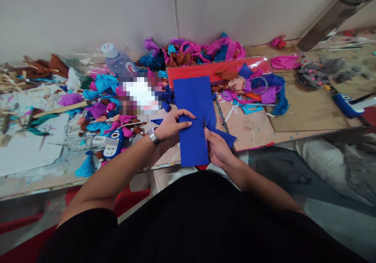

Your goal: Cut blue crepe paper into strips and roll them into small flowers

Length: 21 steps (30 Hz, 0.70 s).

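A long blue sheet of felt or paper (194,98) lies on the work board in front of me. My left hand (173,125), with a watch on its wrist, presses flat on the sheet's left side. My right hand (216,149) grips a small dark blade (204,122) whose tip pokes up at the sheet's right edge. A cut blue strip (226,135) sticks out to the right of that hand.
Pink, purple, blue and brown scraps (190,53) pile up at the back by the wall. A water bottle (117,61), a red sheet (217,69), a tape ring (259,85) and cardboard (308,110) lie around. Green-handled scissors (35,126) sit left. The board's edge (252,147) is close.
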### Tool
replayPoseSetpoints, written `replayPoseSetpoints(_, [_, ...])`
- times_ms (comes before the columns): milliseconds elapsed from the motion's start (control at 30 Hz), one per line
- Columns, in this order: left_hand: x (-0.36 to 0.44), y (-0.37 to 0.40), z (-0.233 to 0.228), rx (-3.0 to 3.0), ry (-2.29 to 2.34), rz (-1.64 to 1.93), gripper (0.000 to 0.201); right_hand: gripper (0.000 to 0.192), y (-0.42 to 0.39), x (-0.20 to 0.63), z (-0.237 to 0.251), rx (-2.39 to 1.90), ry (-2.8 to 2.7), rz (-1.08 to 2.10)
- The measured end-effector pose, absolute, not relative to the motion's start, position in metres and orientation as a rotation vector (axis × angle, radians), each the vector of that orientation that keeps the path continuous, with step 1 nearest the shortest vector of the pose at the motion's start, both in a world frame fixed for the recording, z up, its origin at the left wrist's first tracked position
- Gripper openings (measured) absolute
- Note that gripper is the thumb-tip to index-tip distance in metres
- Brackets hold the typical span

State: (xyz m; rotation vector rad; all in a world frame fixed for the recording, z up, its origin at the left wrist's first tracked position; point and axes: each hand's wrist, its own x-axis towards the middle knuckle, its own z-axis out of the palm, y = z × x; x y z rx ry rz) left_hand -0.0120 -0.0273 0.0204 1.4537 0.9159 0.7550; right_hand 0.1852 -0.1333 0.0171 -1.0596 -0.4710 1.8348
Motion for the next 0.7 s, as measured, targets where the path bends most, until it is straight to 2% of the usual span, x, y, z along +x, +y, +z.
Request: replayPoseSetpoints(700, [-0.0118,-0.0283,0.0199,1.432,0.905,0.777,0.032,0.051,-0.1371,0.1843,0.0153,-1.050,-0.445,1.852])
